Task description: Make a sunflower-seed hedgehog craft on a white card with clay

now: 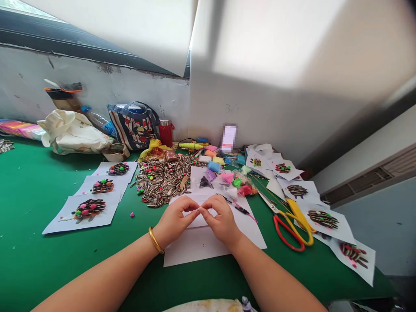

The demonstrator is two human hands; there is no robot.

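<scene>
My left hand [175, 218], a gold bangle at its wrist, meets my right hand [222, 219] at the fingertips over the white paper [195, 249]. Both are closed in a pinch, thumb tips together. A tiny whitish bit seems to lie between them, too small to name. Just beyond the hands are small bags of coloured modelling clay [227, 177] and a black pen [241, 209]. A heap of striped sunflower seeds [159, 180], dotted with small coloured balls, lies past my left hand.
Red-and-yellow-handled scissors [292, 227] lie right, beside a yellow cutter [297, 212]. Seed-decorated cards [81, 212] lie left, and more cards [325, 221] overlap along the right edge. A patterned bag [134, 125], red flask [166, 133] and cream cloth bag [73, 132] stand by the wall.
</scene>
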